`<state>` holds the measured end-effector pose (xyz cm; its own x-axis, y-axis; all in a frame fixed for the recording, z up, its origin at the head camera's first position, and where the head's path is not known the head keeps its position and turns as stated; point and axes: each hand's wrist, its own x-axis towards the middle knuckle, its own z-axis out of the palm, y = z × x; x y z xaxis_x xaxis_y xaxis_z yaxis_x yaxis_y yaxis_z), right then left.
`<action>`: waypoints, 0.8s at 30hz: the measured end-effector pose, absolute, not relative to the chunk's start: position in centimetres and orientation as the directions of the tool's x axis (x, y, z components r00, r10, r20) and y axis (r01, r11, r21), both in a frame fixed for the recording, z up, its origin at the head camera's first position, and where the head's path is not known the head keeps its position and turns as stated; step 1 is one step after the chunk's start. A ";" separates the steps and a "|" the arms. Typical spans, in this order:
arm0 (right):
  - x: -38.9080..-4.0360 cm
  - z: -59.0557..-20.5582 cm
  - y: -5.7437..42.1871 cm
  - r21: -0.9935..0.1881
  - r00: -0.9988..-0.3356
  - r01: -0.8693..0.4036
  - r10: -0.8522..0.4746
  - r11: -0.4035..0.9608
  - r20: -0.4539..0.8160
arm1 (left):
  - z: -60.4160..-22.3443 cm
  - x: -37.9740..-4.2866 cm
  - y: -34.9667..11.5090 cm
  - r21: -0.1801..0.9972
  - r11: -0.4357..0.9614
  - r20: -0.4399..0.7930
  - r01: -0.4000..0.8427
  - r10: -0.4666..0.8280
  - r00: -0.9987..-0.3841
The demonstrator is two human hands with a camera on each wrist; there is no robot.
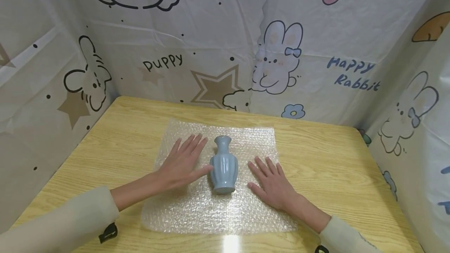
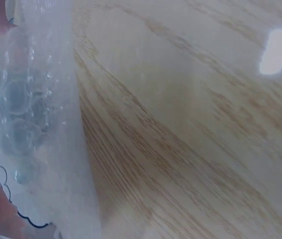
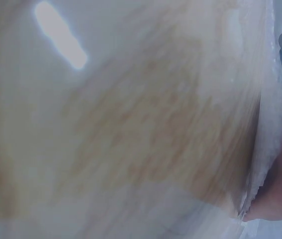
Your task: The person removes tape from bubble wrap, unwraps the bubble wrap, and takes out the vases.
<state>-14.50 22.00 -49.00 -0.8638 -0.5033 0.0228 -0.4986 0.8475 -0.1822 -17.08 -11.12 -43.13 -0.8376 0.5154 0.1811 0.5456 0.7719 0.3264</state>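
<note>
The pale blue ribbed vase (image 1: 224, 165) stands upright in the middle of the bubble wrap sheet (image 1: 214, 206) on the wooden desk (image 1: 334, 167). Both hands lie flat with straight fingers and grasp nothing: the left hand (image 1: 181, 163) just beside the vase, its thumb almost touching it, and the right hand (image 1: 272, 182) near the other side. To smooth the sheet well, I would press evenly outward and keep both hands away from the vase, so it does not tip.

pale blue ribbed vase (image 1: 224, 166) lies (mouth away) on clear bubble wrap (image 1: 211, 210).
</note>
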 end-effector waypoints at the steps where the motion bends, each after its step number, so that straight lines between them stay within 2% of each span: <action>1: -14.5 -49.0 22.0 -0.183 -0.864 -0.498 -0.503 0.847 0.022 | -43.2 -17.1 -10.9 0.327 0.770 0.178 0.548 0.520 -0.836; 17: -14.5 -48.8 22.0 -0.184 -0.865 -0.495 -0.502 0.849 0.008 | -43.5 -17.2 -8.1 0.382 0.699 0.201 0.604 0.576 -0.793; 24: -14.5 -48.6 22.0 -0.185 -0.863 -0.499 -0.504 0.847 0.018 | -43.3 -17.0 -7.3 0.463 0.685 0.157 0.562 0.561 -0.813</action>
<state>-14.47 21.95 -48.60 -0.8633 -0.5043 0.0182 -0.4985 0.8468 -0.1855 -17.00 -7.34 -43.25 -0.8128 0.5609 0.1570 0.5622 0.6852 0.4631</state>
